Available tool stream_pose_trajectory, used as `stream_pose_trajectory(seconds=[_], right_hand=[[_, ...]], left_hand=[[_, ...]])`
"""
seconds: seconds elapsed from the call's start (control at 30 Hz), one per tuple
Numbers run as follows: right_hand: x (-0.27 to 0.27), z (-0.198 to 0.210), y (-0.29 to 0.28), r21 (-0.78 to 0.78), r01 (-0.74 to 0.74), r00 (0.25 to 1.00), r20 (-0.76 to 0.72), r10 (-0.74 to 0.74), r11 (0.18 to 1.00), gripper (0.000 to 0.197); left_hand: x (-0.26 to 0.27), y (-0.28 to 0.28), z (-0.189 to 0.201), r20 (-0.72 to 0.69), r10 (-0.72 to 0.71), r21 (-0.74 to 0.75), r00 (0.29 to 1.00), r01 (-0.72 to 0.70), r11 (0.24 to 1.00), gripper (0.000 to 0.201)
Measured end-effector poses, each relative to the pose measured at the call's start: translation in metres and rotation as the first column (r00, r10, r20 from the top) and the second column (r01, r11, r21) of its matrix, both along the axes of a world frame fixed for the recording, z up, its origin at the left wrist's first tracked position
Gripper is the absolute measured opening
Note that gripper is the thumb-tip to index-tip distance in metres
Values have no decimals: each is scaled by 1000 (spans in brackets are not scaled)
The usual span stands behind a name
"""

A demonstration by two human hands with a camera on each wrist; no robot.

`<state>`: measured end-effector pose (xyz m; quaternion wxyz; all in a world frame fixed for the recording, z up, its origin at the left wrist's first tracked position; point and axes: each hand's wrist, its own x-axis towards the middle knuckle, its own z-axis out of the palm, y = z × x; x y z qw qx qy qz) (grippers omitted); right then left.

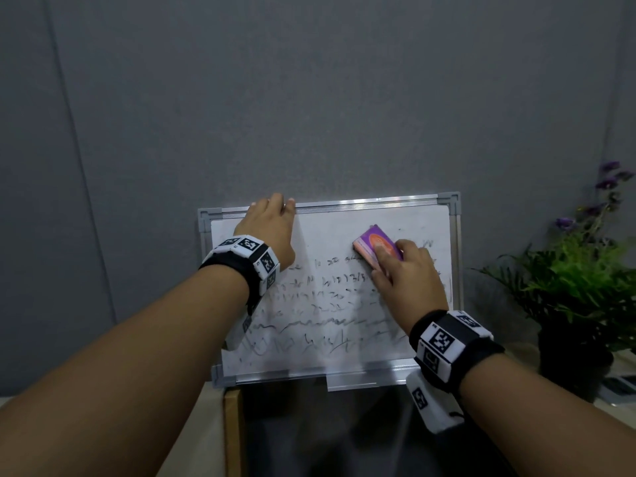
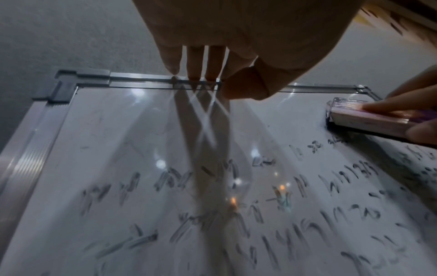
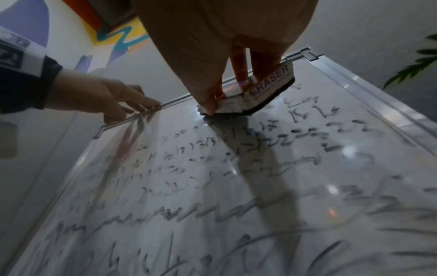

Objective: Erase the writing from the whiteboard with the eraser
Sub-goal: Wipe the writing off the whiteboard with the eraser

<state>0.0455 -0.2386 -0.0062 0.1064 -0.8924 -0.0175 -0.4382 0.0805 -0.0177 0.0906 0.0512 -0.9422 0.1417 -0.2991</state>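
Observation:
A small whiteboard (image 1: 327, 232) in a silver frame leans on the grey wall. Smeared black writing (image 1: 327, 304) covers its middle and lower rows, while the top strip is mostly wiped. My left hand (image 1: 272, 210) grips the top frame left of centre, fingers (image 2: 196, 61) over the edge and thumb on the front. My right hand (image 1: 406, 270) holds a purple-and-pink eraser (image 1: 375, 241) pressed flat against the board's upper right. The right wrist view shows the eraser (image 3: 267, 87), its side marked ERASER and its dark felt on the whiteboard (image 3: 354, 115).
A potted plant (image 1: 578, 287) with green fronds and purple flowers stands close to the board's right side. Below the board lies a dark surface (image 1: 327, 432) with a wooden edge (image 1: 232, 435). A small pen ledge (image 1: 354, 382) juts from the bottom frame.

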Motion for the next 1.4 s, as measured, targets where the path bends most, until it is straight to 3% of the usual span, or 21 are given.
stream_pose_trajectory(seconds=[0.2,0.43,0.63,0.87,1.1,1.4], right_hand=[[-6,-18,-7,-46,-2,1000,-29,0,999,42],[-3,5,-11,25,14,1000,3,-14,1000,41],[-10,-6,-18,-12,34,998,-50,-34,999,41],[-8,12,-25,58,52,999,-18,-51,997,42],[-13,-13,-30,-3,71,995,-67,-71,997,43],[-11,7,-29,60,66,997,-53,-63,996,43]], left_hand=[[-2,-2,1,26,14,42,1000,-15,999,82],[-1,-5,-1,36,22,46,999,-24,999,82],[1,-5,-2,52,37,73,998,-41,996,84],[1,-6,-1,27,11,18,1000,-11,1000,85],[-1,-6,2,-4,9,25,1000,-8,1000,84],[-2,-8,3,-2,11,34,1000,-11,999,83]])
